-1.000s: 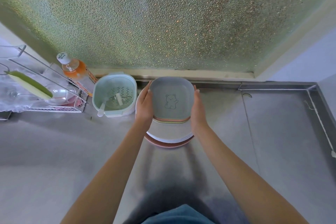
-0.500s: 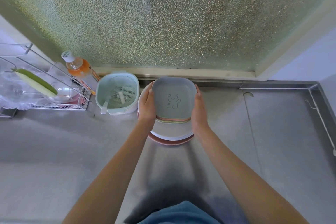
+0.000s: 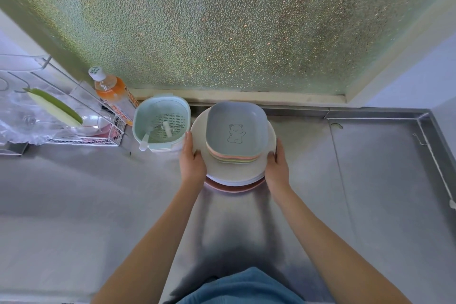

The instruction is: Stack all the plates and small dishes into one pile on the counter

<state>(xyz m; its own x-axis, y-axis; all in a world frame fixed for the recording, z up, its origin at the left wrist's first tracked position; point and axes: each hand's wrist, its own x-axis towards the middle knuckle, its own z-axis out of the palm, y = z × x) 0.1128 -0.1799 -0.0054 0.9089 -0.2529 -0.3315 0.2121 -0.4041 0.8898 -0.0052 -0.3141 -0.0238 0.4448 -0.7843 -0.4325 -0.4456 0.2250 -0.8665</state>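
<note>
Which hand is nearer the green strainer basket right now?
Left. The left hand grips the plate stack's left edge, just right of the strainer basket. The right hand grips the stack's far side, with the plates between.

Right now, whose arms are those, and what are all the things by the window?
There is no machine here. Those are a person's own two arms, seen from a camera worn on their head that looks down at a shiny metal counter.

In the middle stands one pile. At the bottom are big round plates, and on top sit small dishes in several colours; the top one is grey with a little bear drawn in it.

The left hand and the right hand hold the sides of the round plates, with fingers curled at the rim.

Beside the pile, to the left, is a pale green strainer basket with a white spoon in it. Behind that is a bottle of orange drink, and farther left a wire rack with see-through things on it. At the back is bumpy glass.
</note>
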